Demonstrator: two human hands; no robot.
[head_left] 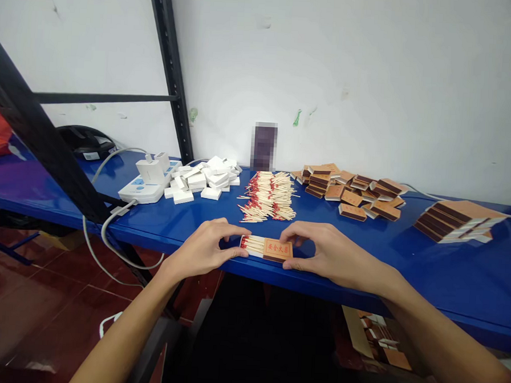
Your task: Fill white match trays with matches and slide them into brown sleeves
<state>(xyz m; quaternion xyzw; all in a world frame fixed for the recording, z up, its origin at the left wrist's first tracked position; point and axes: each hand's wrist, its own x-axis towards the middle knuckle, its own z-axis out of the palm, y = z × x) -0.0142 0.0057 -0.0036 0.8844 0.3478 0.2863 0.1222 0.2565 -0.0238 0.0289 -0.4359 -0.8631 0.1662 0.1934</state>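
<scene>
Near the shelf's front edge, a white matchbox tray (258, 241) filled with red-tipped matches sits partly inside an orange-brown matchbox sleeve (278, 249) with red lettering. My left hand (210, 247) pinches the tray's left end between thumb and fingers. The sleeve's right end is gripped by my right hand (321, 250), thumb at the front and fingers behind. Just beyond lies a heap of loose matches (272, 195). White tray pieces (208, 180) are piled to its left. Matchbox sleeves (354, 191) form a pile to its right.
Neatly stacked matchboxes (457, 220) stand at the right. A white power strip (147, 183) with a plug and cables lies at left beside a black shelf post (48, 129). Everything rests on a blue shelf (405, 268) against the wall. Below, an open carton (355, 331) holds matchbox pieces.
</scene>
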